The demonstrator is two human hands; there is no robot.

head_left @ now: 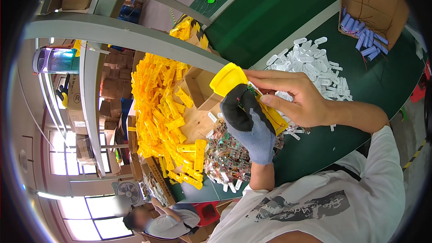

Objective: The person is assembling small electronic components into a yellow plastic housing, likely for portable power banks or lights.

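A long yellow plastic housing, wide at one end, is held up over the table. My left hand, in a grey knit glove with black-coated fingers, wraps around it. My bare right hand is on its other side, with fingers along the housing and the thumb bent in toward it. Between the hands a bit of green circuit board and a narrow white edge show at the housing's opening. Fingers hide most of its inside. Below my left hand lies a heap of small wired circuit boards.
Many yellow housings are piled at left, beside an open cardboard box. White plastic pieces lie heaped on the green table. A carton holds purple cylindrical cells. A grey metal frame crosses overhead; another person sits at lower left.
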